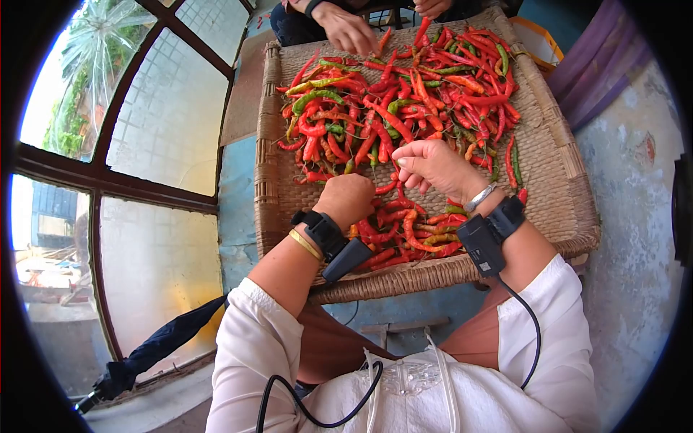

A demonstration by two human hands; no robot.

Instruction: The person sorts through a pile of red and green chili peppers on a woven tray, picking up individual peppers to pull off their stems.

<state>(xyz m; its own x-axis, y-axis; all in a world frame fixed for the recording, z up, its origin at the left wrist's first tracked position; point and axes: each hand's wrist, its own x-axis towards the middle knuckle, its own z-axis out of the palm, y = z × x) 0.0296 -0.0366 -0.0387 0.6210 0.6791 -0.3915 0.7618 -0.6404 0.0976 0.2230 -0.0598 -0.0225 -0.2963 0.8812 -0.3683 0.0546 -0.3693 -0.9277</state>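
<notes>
A shallow woven tray (570, 155) holds a large heap of red chili peppers (469, 101), with some green and yellowish ones mixed in. My left hand (348, 198) is closed over the middle of the tray, knuckles up, between the big heap and a smaller pile (411, 234) nearer me. Whatever it grips is hidden under the fingers. Just right of it, my right hand (437, 167) has its thumb and index finger pinched together above the peppers; anything between the fingertips is too small to tell.
Across the tray, another person's hands (346, 27) reach over its far edge. A paned window (159, 108) runs along the left, with a dark folded umbrella (170, 339) below. At the right stand a purple cloth (595, 65) and a worn wall (628, 187).
</notes>
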